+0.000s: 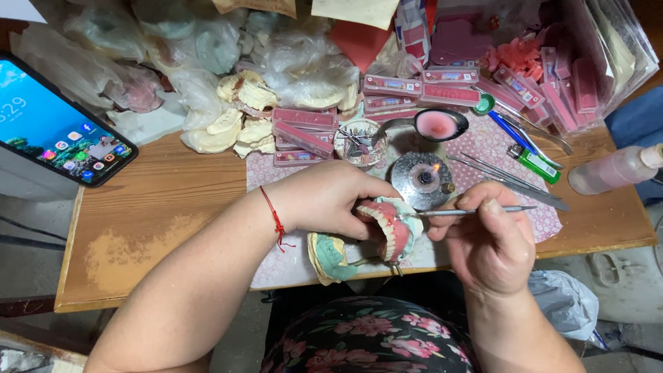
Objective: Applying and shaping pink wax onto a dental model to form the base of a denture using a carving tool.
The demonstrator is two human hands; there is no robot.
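A pink-gummed denture (388,224) with pale teeth is seen on a greenish-white plaster cast (330,255), worked with a silver metal tool (476,211). A red thread bracelet (275,220) is worn on the wrist. The brown wooden surface (173,200) is partly covered by a white mat dotted with pink (483,141). Pink wax is held in a dark spoon (436,124); a green lighter (533,163), a blue pen (507,131), and a black floral garment in pink (366,338) are also shown.
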